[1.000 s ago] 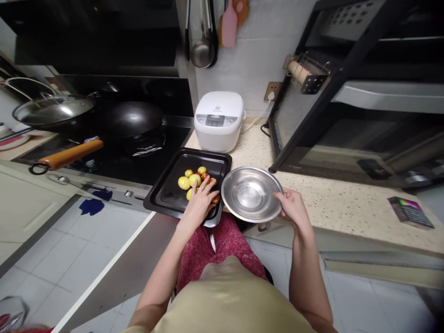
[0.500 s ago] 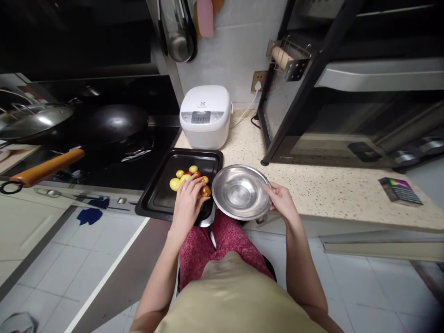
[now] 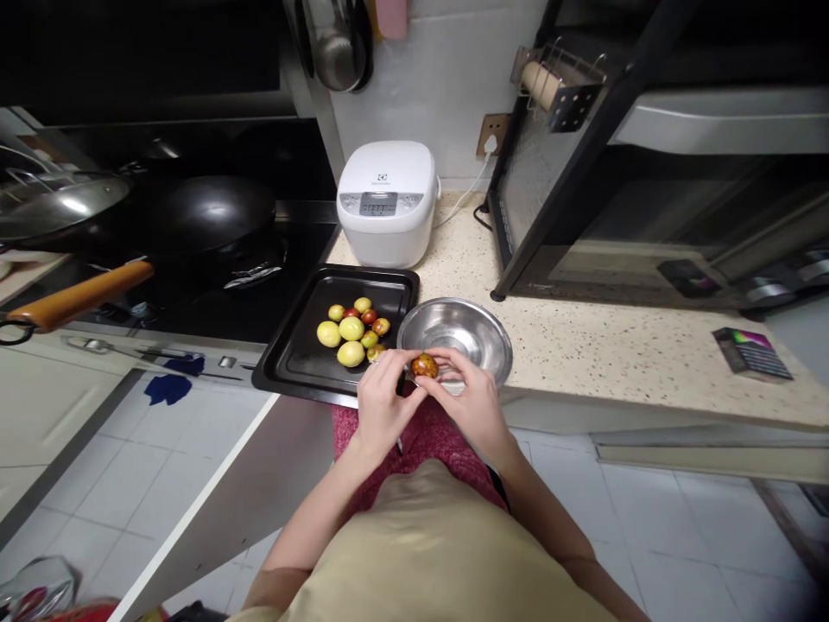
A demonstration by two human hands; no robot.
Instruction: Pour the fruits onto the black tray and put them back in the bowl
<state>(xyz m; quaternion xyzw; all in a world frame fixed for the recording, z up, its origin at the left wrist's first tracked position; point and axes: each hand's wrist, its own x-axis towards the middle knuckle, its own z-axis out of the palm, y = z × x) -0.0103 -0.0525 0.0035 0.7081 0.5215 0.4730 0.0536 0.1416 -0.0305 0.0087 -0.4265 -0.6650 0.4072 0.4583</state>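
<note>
Between the fingertips of my left hand (image 3: 383, 404) and my right hand (image 3: 471, 404) is a round, brown-mottled jujube (image 3: 425, 366). Both hands are closed on it, over the near left rim of a shiny steel bowl (image 3: 453, 324). The part of the bowl that shows is bare metal; its near edge is hidden by my hands. Left of the bowl lies a black baking tray (image 3: 294, 345). Several more fruits sit in it: larger yellow ones like this yellow fruit (image 3: 351, 354), and smaller yellow-green or reddish ones like this red jujube (image 3: 369, 317).
A white rice cooker (image 3: 387, 207) stands behind the tray, its cord running to a wall socket (image 3: 493, 134). On the stove at left is a wok (image 3: 217, 212) with a wooden handle (image 3: 84, 296) jutting forward. To the right are a black-framed oven (image 3: 648, 250) and a small box (image 3: 751, 354).
My left hand has lifted the mottled jujube from the tray and moved right to the bowl. My right hand has let go of the bowl's rim and joined it on the jujube.
</note>
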